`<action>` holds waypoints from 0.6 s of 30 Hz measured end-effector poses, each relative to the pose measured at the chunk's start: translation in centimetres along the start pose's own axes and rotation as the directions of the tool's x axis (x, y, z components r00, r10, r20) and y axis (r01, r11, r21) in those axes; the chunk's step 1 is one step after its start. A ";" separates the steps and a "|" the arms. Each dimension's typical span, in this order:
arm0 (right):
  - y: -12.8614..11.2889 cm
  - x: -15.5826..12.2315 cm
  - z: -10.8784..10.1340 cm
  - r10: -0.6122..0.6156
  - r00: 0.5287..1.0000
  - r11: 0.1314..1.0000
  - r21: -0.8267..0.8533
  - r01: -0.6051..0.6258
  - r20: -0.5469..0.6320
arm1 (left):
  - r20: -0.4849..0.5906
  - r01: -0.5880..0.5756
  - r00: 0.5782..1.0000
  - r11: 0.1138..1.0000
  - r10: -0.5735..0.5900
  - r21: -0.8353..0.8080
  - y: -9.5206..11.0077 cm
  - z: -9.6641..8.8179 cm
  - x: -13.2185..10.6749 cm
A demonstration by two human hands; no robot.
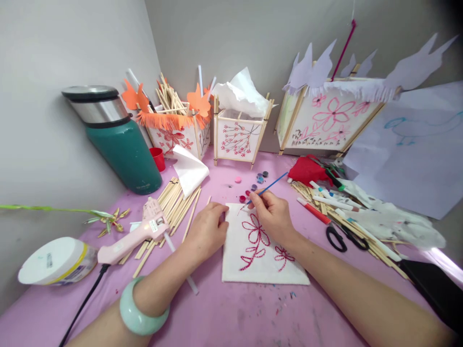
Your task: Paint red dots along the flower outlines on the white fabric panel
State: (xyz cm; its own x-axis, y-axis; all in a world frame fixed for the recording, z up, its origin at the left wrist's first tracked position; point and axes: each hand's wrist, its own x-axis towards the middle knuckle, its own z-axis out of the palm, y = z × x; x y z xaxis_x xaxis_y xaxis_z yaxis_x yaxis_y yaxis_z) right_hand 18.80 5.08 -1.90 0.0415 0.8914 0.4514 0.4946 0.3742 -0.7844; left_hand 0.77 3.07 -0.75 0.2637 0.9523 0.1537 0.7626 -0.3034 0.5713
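My right hand [273, 214] is closed around a thin blue paintbrush [271, 183], its tip low over the top edge of a white fabric-like panel [231, 262]. On the panel are dark pink flowers [257, 229] and a leafy stem made of short dabs. My left hand [208, 229] has curled fingers and holds the panel's left edge near the upper corner; part of its grip is hidden. Small paint pots [242, 198] in red, purple, blue and black lie just beyond the panel, beside a pink lid-like disc [238, 180].
Wooden sticks [177, 207] and a pink glue gun [139, 231] lie left, near a green bottle [123, 149] and white tub [60, 262]. Decorated lanterns [238, 140] line the wall. Black-handled scissors [336, 238], markers [314, 210] and a red cloth-like bundle [309, 169] lie right.
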 end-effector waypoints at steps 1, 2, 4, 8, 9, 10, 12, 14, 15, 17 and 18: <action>0.0 0.0 0.0 -0.002 1.000 1.000 0.002 0.002 -0.009 | 0.001 0.001 1.000 1.000 -0.001 0.001 0.0 0.0 0.0; 0.0 0.0 0.0 -0.005 1.000 1.000 0.005 0.005 -0.014 | 0.000 -0.001 1.000 1.000 0.001 0.004 0.0 0.0 0.0; 0.0 -0.1 0.0 -0.012 1.000 1.000 0.011 0.012 -0.005 | -0.004 -0.007 1.000 1.000 0.007 0.010 0.0 0.0 0.0; -0.1 -0.1 -0.1 -0.024 0.999 1.000 -0.008 0.025 0.039 | -0.007 -0.010 1.000 1.000 0.011 0.011 -0.1 0.0 0.0; -0.1 -0.1 -0.1 -0.027 0.999 0.999 -0.019 0.028 0.034 | -0.006 -0.009 1.000 1.000 0.010 0.010 -0.1 0.0 0.0; -0.1 0.0 -0.1 -0.031 0.999 0.999 -0.028 0.032 0.020 | -0.004 -0.009 1.000 1.000 0.009 0.009 -0.1 0.1 0.0; -0.1 0.0 -0.1 -0.040 0.999 0.999 -0.032 0.039 -0.019 | -0.004 -0.009 1.000 1.000 0.009 0.007 -0.1 0.1 0.0; -0.2 0.0 -0.1 -0.050 0.998 0.999 -0.019 0.049 -0.044 | -0.005 -0.008 1.000 1.000 0.008 0.005 -0.2 0.1 0.0; -0.3 0.0 -0.2 -0.054 0.997 0.999 -0.012 0.053 -0.047 | -0.006 -0.006 1.000 1.000 0.006 0.005 -0.2 0.1 0.0; -0.4 0.0 -0.2 -0.055 0.998 0.998 -0.007 0.055 -0.041 | -0.007 -0.005 1.000 1.000 0.005 0.003 -0.2 0.1 0.0; -0.4 -0.1 -0.2 -0.053 0.998 0.999 -0.008 0.053 -0.037 | -0.007 -0.006 1.000 1.000 0.006 0.002 -0.1 0.1 0.0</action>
State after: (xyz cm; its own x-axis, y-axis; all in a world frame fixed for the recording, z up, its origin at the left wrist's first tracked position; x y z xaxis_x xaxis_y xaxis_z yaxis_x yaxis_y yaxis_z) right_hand 18.76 4.83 -1.56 0.0472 0.8603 0.5075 0.5031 0.4185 -0.7561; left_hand 0.72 3.07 -0.93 0.2641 0.9506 0.1632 0.7623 -0.3094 0.5685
